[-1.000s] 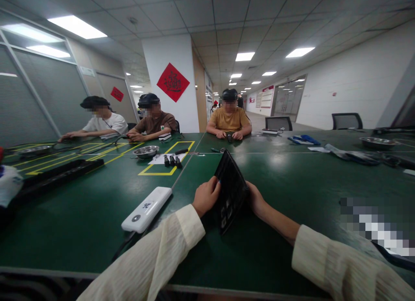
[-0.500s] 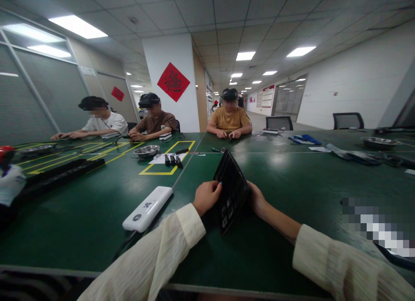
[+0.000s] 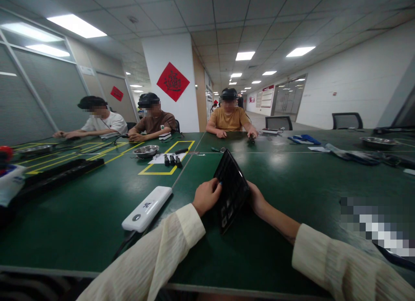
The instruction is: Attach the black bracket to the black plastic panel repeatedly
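A flat, glossy black tablet-like panel (image 3: 231, 190) stands tilted on edge above the green table, a few pale marks on its lower face. At its left edge, my left hand (image 3: 207, 195) is closed in a pinch on the panel, with a tiny blue spot at the fingertips. My right hand (image 3: 257, 199) grips the opposite edge from behind; most of its fingers are hidden by the panel. Left of my left hand lies a white power bank (image 3: 147, 209) marked 26, with a black cable running from it.
Around the yellow-taped rectangle are a metal bowl (image 3: 146, 151) and several black pieces (image 3: 173, 161). A long black tray (image 3: 61, 175) lies left. Blue-and-grey gloves (image 3: 352, 154) and another metal bowl (image 3: 378, 142) sit right. Co-workers sit across the green table (image 3: 285, 188).
My hands and the black panel hold almost still. Across the table, the facing co-worker's hands have moved apart, one shifting right with a small dark thing.
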A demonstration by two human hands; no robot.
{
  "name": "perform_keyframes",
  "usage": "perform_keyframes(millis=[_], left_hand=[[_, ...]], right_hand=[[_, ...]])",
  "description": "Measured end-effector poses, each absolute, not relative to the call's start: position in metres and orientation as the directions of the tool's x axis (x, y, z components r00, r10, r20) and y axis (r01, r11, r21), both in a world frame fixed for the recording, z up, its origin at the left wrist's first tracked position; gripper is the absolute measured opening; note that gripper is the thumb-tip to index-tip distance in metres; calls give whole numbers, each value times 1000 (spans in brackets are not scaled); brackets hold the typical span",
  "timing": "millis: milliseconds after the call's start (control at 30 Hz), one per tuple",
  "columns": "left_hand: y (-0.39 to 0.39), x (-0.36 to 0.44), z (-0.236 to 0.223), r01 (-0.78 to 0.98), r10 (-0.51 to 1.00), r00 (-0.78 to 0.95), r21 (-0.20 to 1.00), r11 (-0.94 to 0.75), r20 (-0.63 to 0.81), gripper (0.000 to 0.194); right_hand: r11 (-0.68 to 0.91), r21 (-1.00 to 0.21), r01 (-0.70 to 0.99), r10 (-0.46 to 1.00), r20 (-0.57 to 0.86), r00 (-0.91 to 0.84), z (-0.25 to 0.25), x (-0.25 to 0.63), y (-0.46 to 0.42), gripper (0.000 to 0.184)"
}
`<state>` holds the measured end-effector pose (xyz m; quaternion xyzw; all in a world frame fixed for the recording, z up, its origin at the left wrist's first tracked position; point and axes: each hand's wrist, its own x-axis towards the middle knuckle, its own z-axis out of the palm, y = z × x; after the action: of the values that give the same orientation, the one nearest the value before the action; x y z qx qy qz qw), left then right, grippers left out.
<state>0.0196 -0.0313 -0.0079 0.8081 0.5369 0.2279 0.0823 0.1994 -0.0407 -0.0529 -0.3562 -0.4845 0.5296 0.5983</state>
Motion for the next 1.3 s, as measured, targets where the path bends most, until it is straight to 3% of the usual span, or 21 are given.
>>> perform_keyframes(millis=[133,300,667,867,1067,1300], left_hand=[[-30,20,-9,831,904,314,377,-410,290,41],[-28,19,-10,840,902,317,356,-410,293,35],[-32,20,-8,835,893,314,355,-421,322,25],[-30,21,-7,853,901,299,335,-401,315,37],[-32,21,-6,854,908,280,352,-384,311,35],[-31,21,-7,872,945,254,374,-316,205,47]], right_hand=[[226,-915,-334,967,253,-39,-53,200,-40,20],[245,-918,-313,959,277,-60,-53,201,-40,17],[191,-933,-304,981,187,44,-52,195,-39,27],[213,-925,-316,977,200,72,-54,195,-36,25],[221,-921,-320,975,210,69,-58,197,-34,27],[223,-920,-323,974,197,113,-59,197,-32,31]])
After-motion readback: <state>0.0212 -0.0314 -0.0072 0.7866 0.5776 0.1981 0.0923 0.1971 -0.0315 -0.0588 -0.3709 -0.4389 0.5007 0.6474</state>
